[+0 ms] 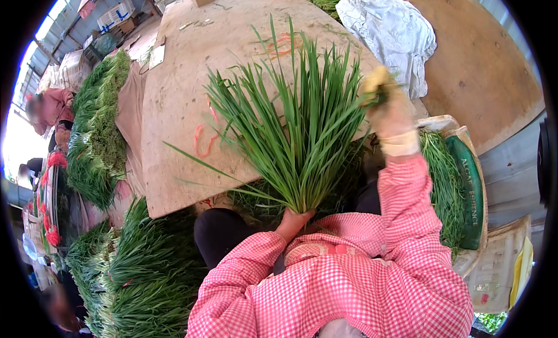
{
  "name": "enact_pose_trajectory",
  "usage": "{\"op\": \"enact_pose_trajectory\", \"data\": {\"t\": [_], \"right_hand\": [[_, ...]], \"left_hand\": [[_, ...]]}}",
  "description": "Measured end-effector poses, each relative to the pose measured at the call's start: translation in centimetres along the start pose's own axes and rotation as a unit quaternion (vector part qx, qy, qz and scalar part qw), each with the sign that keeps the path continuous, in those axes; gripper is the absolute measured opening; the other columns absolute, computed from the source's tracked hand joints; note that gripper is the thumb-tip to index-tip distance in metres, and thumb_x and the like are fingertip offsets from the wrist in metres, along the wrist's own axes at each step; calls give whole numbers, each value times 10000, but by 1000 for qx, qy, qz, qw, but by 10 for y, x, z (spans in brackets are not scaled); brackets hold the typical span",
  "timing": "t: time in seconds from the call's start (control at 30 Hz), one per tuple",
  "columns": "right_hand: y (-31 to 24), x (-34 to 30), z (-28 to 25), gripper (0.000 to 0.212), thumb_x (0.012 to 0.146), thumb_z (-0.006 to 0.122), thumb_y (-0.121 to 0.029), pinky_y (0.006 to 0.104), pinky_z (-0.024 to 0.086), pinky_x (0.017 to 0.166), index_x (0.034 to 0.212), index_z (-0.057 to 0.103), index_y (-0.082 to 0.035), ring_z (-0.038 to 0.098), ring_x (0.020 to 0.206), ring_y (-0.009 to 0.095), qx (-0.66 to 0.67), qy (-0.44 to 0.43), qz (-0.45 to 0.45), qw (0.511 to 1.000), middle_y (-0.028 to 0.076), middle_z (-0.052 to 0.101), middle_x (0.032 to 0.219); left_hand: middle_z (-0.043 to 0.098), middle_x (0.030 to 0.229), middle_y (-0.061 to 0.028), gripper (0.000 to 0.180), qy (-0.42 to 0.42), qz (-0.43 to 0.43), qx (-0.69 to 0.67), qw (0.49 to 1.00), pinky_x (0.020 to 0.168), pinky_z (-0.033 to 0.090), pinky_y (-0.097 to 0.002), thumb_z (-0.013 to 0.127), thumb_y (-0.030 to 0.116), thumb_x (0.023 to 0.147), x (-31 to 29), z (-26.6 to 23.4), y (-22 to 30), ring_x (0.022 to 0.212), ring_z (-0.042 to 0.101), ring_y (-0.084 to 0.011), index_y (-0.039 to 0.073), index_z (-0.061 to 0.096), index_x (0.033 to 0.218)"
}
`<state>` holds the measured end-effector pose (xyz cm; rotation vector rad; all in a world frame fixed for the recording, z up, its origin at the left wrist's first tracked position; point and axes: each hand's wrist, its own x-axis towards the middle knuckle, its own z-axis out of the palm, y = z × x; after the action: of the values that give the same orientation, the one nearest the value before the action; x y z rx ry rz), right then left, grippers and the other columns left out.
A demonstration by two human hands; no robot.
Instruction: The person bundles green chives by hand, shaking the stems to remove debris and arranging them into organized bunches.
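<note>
The bunch of long green leaves [302, 111] stands over the near edge of the wooden table [174, 123], in front of the person's body. Its cut ends point down toward the lap and its tips point away across the table; the long axis runs nearly straight ahead, with the leaves fanning to both sides. A stray leaf juts far out to the left.

The left hand [293, 223] has its fingers wrapped around the pale stem ends. The right hand [390, 111], yellowish at the fingertips, is beside the right edge of the fan; it is blurred, so whether its fingers grip a leaf is impossible to say.

Orange-red string [202, 145] lies on the table left of the bunch, and a white cloth [389, 38] lies beyond the right hand. At the right, more greens [437, 184] lie beside a green bag [468, 184] bearing pale capital lettering; below it, a cardboard sheet [491, 280] carries smaller print. At the left, a large heap of leaves [148, 262] lies below the table's corner.
</note>
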<state>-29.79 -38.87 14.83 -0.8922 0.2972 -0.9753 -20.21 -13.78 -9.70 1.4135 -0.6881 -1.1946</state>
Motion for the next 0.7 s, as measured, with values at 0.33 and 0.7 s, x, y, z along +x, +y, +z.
{"op": "enact_pose_trajectory", "data": {"t": [0.33, 0.7], "right_hand": [[-49, -118, 3, 282, 855, 527, -298, 262, 381, 541, 890, 526, -18, 452, 573, 162, -404, -190, 161, 880, 12, 507, 641], [56, -94, 5, 677, 781, 656, -401, 297, 409, 875, 1265, 404, 0, 499, 1023, 177, -292, -182, 238, 908, 72, 533, 1150]], "left_hand": [[581, 928, -28, 339, -88, -119, -201, 968, 706, 454, -284, 635, 65, 738, -22, 13, 59, 810, 550, -143, 61, 545, 1065], [573, 857, -20, 344, -146, -50, -189, 970, 615, 420, -264, 700, 122, 720, -23, -4, 92, 719, 526, -131, 62, 549, 1024]]}}
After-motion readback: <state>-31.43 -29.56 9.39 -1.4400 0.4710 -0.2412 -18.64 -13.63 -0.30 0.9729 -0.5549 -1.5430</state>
